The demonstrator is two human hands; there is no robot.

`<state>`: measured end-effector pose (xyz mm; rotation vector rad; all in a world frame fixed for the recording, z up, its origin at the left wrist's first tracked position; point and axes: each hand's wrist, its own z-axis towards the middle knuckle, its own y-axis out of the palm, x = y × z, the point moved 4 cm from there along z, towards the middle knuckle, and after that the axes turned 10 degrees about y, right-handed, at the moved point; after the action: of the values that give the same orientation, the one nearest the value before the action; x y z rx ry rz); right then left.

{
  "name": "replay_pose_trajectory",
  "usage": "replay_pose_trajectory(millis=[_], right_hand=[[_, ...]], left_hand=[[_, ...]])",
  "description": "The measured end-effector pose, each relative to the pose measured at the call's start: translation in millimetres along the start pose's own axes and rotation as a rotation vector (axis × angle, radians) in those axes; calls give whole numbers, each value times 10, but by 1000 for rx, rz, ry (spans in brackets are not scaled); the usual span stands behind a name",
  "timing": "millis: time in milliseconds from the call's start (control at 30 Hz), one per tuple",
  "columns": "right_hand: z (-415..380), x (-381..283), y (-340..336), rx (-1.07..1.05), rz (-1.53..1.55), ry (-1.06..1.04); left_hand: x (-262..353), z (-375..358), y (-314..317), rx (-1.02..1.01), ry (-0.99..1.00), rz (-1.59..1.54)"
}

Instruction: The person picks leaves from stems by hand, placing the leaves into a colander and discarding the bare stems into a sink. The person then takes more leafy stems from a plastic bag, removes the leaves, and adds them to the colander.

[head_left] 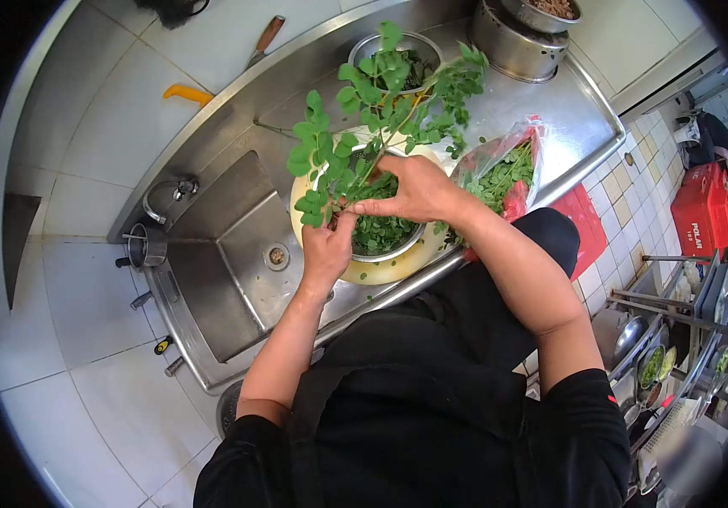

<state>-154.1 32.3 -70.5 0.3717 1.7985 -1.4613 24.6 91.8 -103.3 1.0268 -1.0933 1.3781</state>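
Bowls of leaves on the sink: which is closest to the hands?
The metal bowl under the right hand; the other leafy bowl stands farther away, toward the picture's top.

Leafy green sprig [348,99] above bowl [391,254]

Two hands [327,245] [419,190] are working centrally, two leaf-filled bowls [422,45] [392,253] sitting toward twelve o'clock — one faucet [181,191] jutting near ten

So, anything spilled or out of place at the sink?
Slight spill: loose green leaflets lie outside the metal bowl, on the round pale-yellow surface around it and the steel sink counter. Odd only because the other loose leaves are inside. Nothing looks damaged.
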Motion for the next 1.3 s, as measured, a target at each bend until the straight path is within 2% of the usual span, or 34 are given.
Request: replay_pose_trajectory(millis=[33,67,100,133,200,333,400,500,533,567,633,667,733,933,1167,1300], right_hand=[[5,55,65,1,1,0],[8,71,95,-5,133,-9],[17,88,113,-12,263,-21],[26,107,133,-13,262,-25],[33,141,205,-220,795,133],[33,148,180,-280,825,189],[45,81,137,-185,693,29],[-22,-58,151,-266,816,80],[20,9,215,-209,664,-15],[10,-2,216,-210,665,-14],[-32,2,283,-385,890,160],[-38,-2,275,-385,890,160],[-52,33,285,-423,928,273],[-4,128,310,-435,1084,287],[3,113,320,-448,1066,312],[-10,79,302,-445,963,298]], left_hand=[[8,2,2,14,32,5],[5,-1,-2,15,32,6],[-17,-2,-19,40,-13,-40],[-42,-2,-39,67,-56,-85],[-108,27,-93,55,-51,-104],[11,51,-43,75,-29,-98],[-20,43,-60,48,-25,-49],[-20,28,-15,20,10,-8],[-6,25,9,19,45,-17],[26,25,21,19,44,-17],[115,22,50,-12,45,-17],[99,11,41,-12,45,-17],[23,-13,4,4,5,-19],[-63,-27,-26,57,-93,-155],[5,-83,-45,39,-190,-240],[-15,-157,-63,98,-282,-281]])
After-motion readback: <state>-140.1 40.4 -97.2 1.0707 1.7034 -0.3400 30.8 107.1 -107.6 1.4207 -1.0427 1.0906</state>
